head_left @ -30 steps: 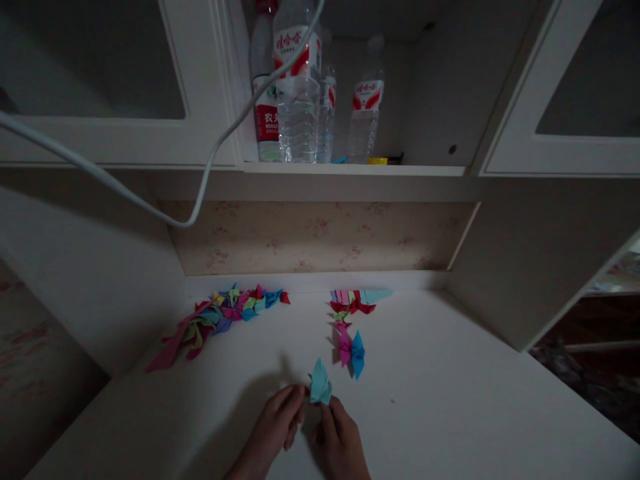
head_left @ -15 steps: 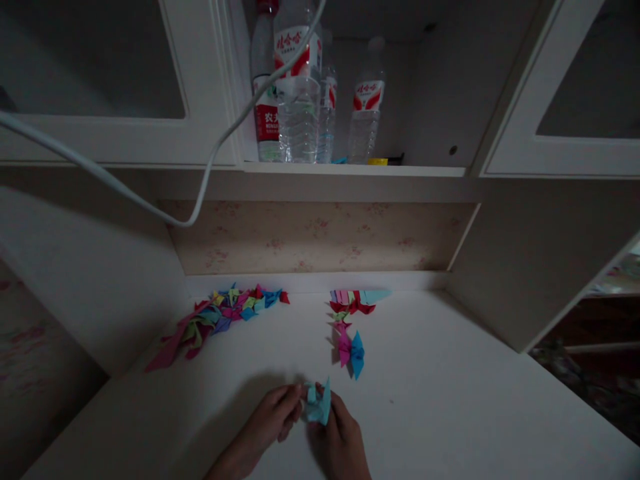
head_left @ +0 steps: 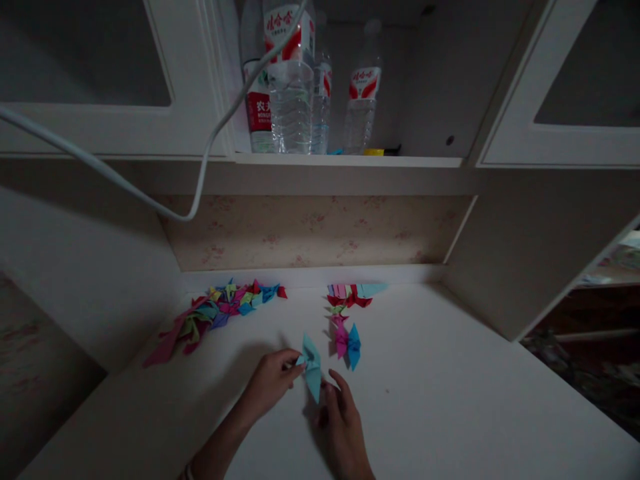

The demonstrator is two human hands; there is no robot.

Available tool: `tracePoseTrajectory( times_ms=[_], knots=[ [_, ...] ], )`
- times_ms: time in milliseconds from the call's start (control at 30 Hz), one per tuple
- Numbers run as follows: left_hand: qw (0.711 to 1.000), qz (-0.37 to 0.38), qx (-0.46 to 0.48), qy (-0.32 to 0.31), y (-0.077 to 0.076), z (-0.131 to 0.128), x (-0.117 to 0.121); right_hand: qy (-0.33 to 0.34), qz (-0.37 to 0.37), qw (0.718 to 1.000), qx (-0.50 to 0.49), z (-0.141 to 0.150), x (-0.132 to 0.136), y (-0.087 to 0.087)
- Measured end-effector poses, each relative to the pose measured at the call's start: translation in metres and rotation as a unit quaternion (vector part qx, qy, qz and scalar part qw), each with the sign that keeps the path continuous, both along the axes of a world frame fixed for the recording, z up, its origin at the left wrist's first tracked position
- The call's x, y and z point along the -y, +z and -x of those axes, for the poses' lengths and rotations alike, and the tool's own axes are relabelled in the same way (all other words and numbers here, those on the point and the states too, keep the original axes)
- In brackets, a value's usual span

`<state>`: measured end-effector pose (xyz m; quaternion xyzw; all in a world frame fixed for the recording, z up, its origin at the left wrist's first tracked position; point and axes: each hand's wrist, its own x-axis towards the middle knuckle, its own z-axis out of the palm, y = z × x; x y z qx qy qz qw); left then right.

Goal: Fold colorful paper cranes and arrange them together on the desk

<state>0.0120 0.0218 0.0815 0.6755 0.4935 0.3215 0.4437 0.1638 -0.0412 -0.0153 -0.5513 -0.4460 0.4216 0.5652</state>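
A light blue origami crane (head_left: 312, 368) is held just above the white desk, its wings spread along a near-upright line. My left hand (head_left: 273, 380) pinches its left tip between thumb and fingers. Close by on the right, my right hand (head_left: 343, 417) has its fingers apart and curved, near the crane's lower wing tip; whether a finger touches it I cannot tell. Just beyond lie a pink crane (head_left: 341, 341) and a blue crane (head_left: 354, 347), side by side.
Many-coloured folded paper pieces (head_left: 230, 303) lie heaped at the back left. More folded paper (head_left: 350, 293) lies at the back middle. Overhead, a shelf (head_left: 350, 161) carries several plastic bottles (head_left: 293, 100). A white cable (head_left: 200, 193) hangs in front of the cabinet.
The light blue crane has moved up and away from me and turned, its wings now spread. My right hand has let go or loosened its hold; my left hand still pinches the crane.
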Motion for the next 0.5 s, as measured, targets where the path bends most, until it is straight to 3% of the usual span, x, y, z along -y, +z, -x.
tracePoseTrajectory(
  times_ms=[100,267,400,500],
  knots=[
    [0.999,-0.036,0.003,0.012,0.014,-0.02,-0.015,0.038,0.029,0.998,-0.043,0.001,0.0,0.001],
    [0.993,-0.101,-0.057,-0.029,0.029,-0.08,-0.034,0.065,-0.007,0.998,0.01,0.0,-0.001,0.002],
    [0.961,-0.196,-0.181,-0.065,0.027,-0.125,-0.048,0.078,-0.032,0.995,0.058,0.0,-0.004,-0.003],
    [0.946,-0.208,-0.237,-0.073,0.019,-0.148,-0.058,0.084,-0.031,0.994,0.067,0.002,-0.006,-0.006]
  ],
)
